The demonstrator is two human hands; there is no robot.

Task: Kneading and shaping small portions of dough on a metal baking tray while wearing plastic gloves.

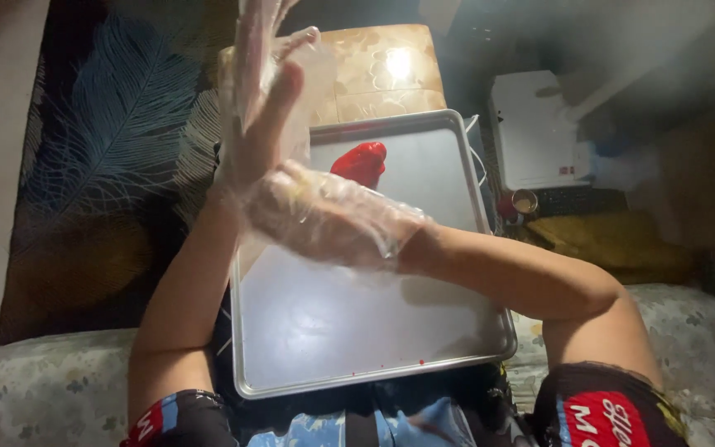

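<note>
Head view: right hand (328,219), already gloved, pinches the cuff of a thin plastic glove (287,79) on the spread left hand (262,108), above the tray (333,331). Glove looks light, limp, slippery; best gripped at the cuff.

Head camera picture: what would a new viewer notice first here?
First, the two hands in thin clear plastic gloves, at the centre: the left hand is raised with fingers spread, while the right hand pulls at the glove at its wrist. Below them lies a large rectangular silver metal tray, and one bright red glossy piece, perhaps a pepper, rests near the tray's far edge.
</note>
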